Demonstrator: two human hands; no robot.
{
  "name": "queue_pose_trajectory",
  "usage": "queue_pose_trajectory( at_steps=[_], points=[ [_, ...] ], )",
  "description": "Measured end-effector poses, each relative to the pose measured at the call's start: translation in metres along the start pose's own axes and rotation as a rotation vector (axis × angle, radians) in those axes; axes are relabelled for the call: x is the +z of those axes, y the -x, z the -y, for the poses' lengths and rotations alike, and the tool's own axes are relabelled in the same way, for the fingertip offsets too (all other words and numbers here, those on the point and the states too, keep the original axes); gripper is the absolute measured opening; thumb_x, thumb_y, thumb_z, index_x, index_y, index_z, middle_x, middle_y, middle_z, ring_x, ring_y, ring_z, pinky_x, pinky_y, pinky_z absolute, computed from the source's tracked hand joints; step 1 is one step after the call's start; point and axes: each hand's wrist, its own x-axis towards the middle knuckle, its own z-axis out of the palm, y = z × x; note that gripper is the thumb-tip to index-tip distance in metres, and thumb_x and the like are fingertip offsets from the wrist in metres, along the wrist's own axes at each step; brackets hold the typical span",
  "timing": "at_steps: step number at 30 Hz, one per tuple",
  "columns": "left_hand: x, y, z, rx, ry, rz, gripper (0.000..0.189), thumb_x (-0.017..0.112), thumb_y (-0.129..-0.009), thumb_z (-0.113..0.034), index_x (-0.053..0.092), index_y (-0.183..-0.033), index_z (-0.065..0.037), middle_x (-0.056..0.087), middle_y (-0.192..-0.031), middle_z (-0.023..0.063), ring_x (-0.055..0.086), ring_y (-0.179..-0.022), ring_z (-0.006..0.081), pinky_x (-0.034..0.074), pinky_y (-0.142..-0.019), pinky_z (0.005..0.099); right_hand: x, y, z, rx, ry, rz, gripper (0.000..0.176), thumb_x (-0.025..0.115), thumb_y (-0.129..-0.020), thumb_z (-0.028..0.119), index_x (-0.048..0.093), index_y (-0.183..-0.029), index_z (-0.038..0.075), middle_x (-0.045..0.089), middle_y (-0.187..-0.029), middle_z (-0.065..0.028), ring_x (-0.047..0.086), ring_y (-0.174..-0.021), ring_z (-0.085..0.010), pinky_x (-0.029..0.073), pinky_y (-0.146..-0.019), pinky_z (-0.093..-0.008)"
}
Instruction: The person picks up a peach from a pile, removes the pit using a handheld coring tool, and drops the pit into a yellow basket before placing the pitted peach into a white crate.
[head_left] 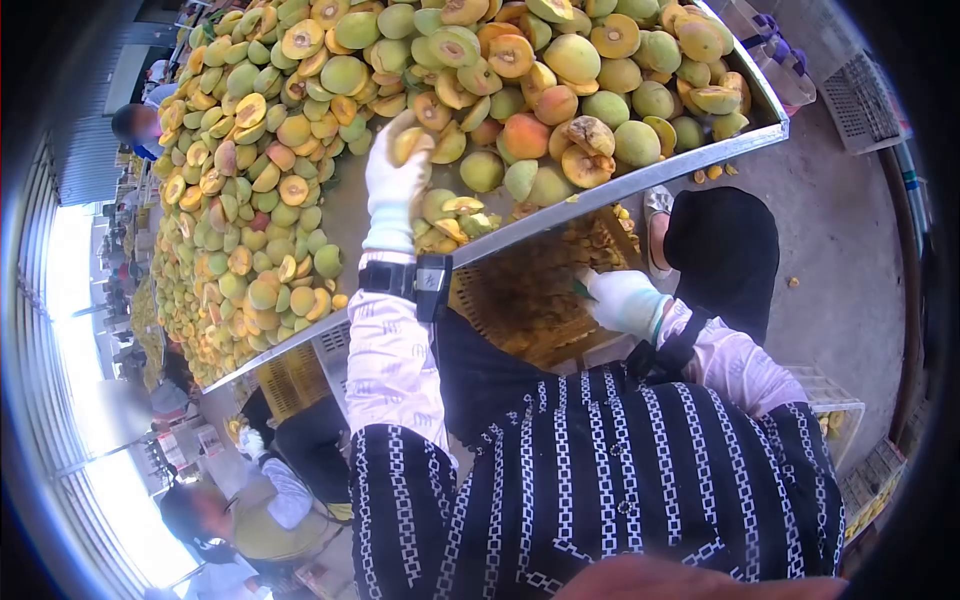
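My left hand [398, 165], in a white glove, is closed on a cut peach half [411, 146] above the metal-edged table [620, 188]. Whole and halved yellow-green peaches [480, 170] lie heaped around it. My right hand [622, 302], also gloved, is closed round a small green-tipped tool [583, 284], mostly hidden by the fingers. It hangs below the table's edge, over a crate [480, 300] with dark scraps inside.
At the lower left a co-worker [250, 510] sits beside a yellow crate [292, 382]. Another person [145, 122] is at the table's far left. Crates [862, 100] stand at the right, and fruit bits lie on the floor [820, 250].
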Motion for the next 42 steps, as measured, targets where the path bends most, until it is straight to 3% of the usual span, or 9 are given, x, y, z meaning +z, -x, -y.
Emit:
queue_pose_trajectory(
  at_steps=[1,3,6,11,14,17,24,38,42],
  points=[
    [-0.007,0.013,0.0,-0.055,0.575,-0.194,0.049,0.064,-0.089,-0.027,0.047,-0.131,-0.007,0.059,-0.114,0.0144,0.062,-0.1,0.0293,0.052,-0.087,0.0389,0.001,0.0,0.0,-0.014,0.003,0.001,0.036,0.053,-0.085,0.021,0.052,-0.114,0.0,0.066,-0.082,-0.0206,0.065,-0.081,-0.0384,0.051,-0.072,-0.0453],
    [-0.028,0.04,0.005,-0.168,1.396,-0.16,0.046,0.055,-0.095,-0.03,0.045,-0.128,0.001,0.058,-0.115,0.0171,0.06,-0.105,0.0316,0.053,-0.091,0.0447,0.004,0.002,0.0,-0.023,-0.036,-0.017,0.038,0.054,-0.083,0.019,0.05,-0.115,0.0,0.066,-0.084,-0.0216,0.065,-0.082,-0.0391,0.051,-0.073,-0.0448],
    [-0.04,0.102,-0.014,-0.166,2.015,-0.083,0.049,0.045,-0.098,-0.027,0.038,-0.131,0.008,0.038,-0.137,0.0312,0.036,-0.131,0.0426,0.044,-0.104,0.0478,0.01,0.005,-0.001,-0.173,-0.041,-0.07,0.041,0.056,-0.084,0.02,0.049,-0.12,0.004,0.064,-0.092,-0.0218,0.063,-0.087,-0.0392,0.05,-0.077,-0.0444],
    [-0.022,0.183,-0.031,-0.126,2.152,-0.193,0.044,0.051,-0.097,-0.016,0.039,-0.135,0.004,0.051,-0.13,0.0217,0.045,-0.126,0.0365,0.043,-0.107,0.0432,0.001,0.019,0.029,-0.434,-0.182,-0.423,0.05,0.06,-0.088,0.019,0.045,-0.135,0.015,0.06,-0.103,-0.0169,0.06,-0.092,-0.0382,0.049,-0.08,-0.0408],
    [-0.009,0.209,-0.047,-0.055,2.249,-0.063,0.047,0.047,-0.099,-0.028,0.039,-0.137,-0.001,0.047,-0.135,0.0236,0.042,-0.129,0.0379,0.04,-0.107,0.0472,-0.014,0.045,0.072,-0.54,-0.312,-0.591,0.052,0.06,-0.087,0.017,0.044,-0.136,0.015,0.06,-0.1,-0.0155,0.061,-0.087,-0.0364,0.051,-0.075,-0.0386],
    [-0.005,0.223,-0.077,-0.177,2.024,-0.165,0.043,0.045,-0.099,-0.032,0.046,-0.134,-0.006,0.046,-0.136,0.02,0.043,-0.128,0.0349,0.041,-0.104,0.0478,-0.029,0.071,0.106,-0.606,-0.142,-0.559,0.054,0.063,-0.084,0.007,0.045,-0.135,0.007,0.059,-0.091,-0.0165,0.06,-0.081,-0.0348,0.049,-0.071,-0.0368],
    [0.002,0.233,-0.09,-0.066,2.062,-0.145,0.045,0.04,-0.1,-0.036,0.046,-0.134,-0.006,0.051,-0.131,0.0162,0.045,-0.126,0.035,0.038,-0.106,0.0484,-0.026,0.089,0.131,-0.575,0.287,-0.686,0.054,0.067,-0.084,0.019,0.05,-0.135,0.018,0.055,-0.069,-0.0079,0.058,-0.055,-0.0257,0.046,-0.049,-0.0352],
    [0.003,0.234,-0.116,-0.238,1.469,-0.635,0.056,0.031,-0.098,-0.051,0.054,-0.117,-0.004,0.062,-0.108,0.0155,0.063,-0.092,0.0276,0.055,-0.072,0.0349,-0.001,0.084,0.145,-0.636,0.243,-0.585,0.067,0.058,-0.087,0.019,0.028,-0.147,0.016,0.055,-0.068,-0.0107,0.058,-0.052,-0.0258,0.047,-0.046,-0.0374],
    [-0.008,0.235,-0.108,-0.235,1.491,-0.539,0.057,0.032,-0.097,-0.055,0.054,-0.115,-0.006,0.063,-0.101,0.0117,0.064,-0.088,0.0244,0.053,-0.076,0.0343,0.001,0.082,0.15,-0.7,0.142,-0.556,0.066,0.057,-0.086,0.014,0.03,-0.145,0.014,0.055,-0.069,-0.0109,0.059,-0.054,-0.027,0.048,-0.047,-0.0378]
  ],
)
